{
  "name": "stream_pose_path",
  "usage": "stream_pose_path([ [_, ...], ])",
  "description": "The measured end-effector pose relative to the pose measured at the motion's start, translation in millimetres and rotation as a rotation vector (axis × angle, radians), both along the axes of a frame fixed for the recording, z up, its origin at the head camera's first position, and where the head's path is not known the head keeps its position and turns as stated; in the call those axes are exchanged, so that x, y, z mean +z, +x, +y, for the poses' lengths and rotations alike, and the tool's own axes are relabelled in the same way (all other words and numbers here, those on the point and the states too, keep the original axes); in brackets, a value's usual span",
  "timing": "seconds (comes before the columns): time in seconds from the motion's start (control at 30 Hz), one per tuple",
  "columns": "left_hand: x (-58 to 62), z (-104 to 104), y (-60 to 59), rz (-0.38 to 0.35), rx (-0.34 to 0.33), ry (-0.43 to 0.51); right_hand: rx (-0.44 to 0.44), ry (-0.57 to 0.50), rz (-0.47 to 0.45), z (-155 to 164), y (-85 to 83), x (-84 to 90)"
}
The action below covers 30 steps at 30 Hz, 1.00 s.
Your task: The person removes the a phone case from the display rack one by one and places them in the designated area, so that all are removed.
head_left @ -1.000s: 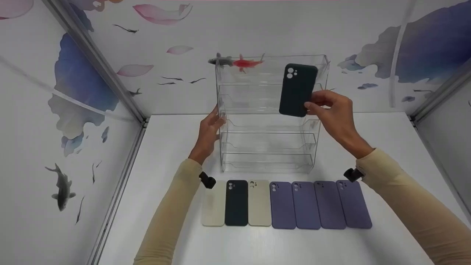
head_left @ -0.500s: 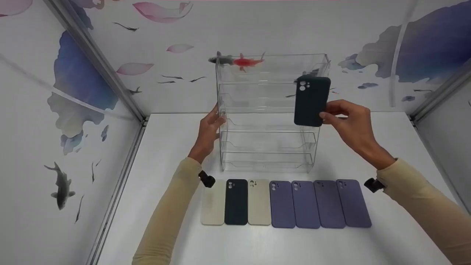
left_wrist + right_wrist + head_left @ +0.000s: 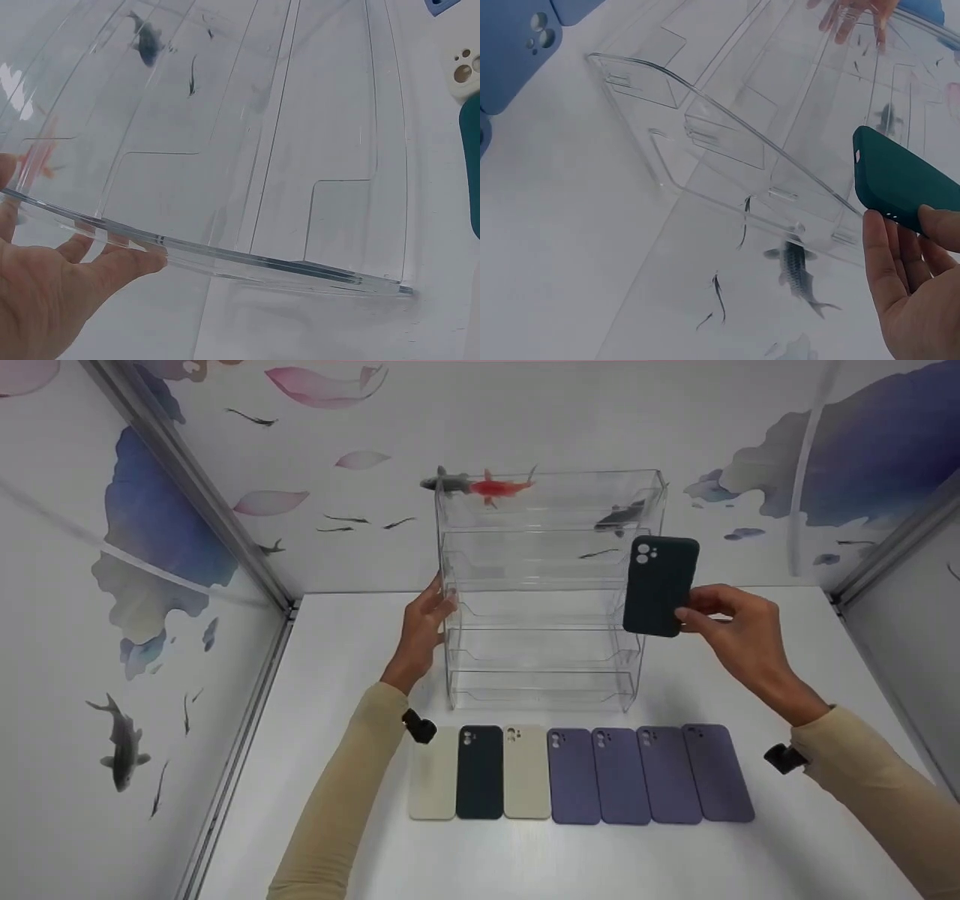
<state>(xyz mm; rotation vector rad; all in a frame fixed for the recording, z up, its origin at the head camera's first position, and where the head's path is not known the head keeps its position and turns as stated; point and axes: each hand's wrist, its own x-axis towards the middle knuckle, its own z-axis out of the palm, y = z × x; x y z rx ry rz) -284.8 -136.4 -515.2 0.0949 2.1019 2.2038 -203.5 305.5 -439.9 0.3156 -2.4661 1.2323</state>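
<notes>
Head view: right hand pinches the dark phone case by its lower edge, holding it upright in the air just off the right side of the clear acrylic rack. Left hand rests on the rack's left wall, fingers fairly straight, bracing rather than gripping. Seven more cases lie in a row on the tabletop in front. Step looks like carry-with-case-in-hand; next move needs a clear destination, rack slot or the row.

Left wrist: fingers flat against the rack's edge; confirms contact, which the head view leaves ambiguous.

Right wrist: thumb and fingers clamp the dark case corner; shows the rack shelves are bare.
</notes>
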Motion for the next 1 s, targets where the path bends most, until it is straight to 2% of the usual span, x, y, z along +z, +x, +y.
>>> stream_pose_path([
  [0.47,-1.0,-1,0.0,0.009,-0.004,0.002,-0.024,-0.001,-0.055,26,10.7,-28.9],
  [0.77,-1.8,-1,-0.4,0.022,-0.019,0.009,-0.056,-0.003,-0.085,44,9.6,-46.1],
  [1.0,-1.4,-1,-0.4,0.008,-0.003,-0.015,-0.068,-0.019,-0.137,60,9.9,-59.9],
])
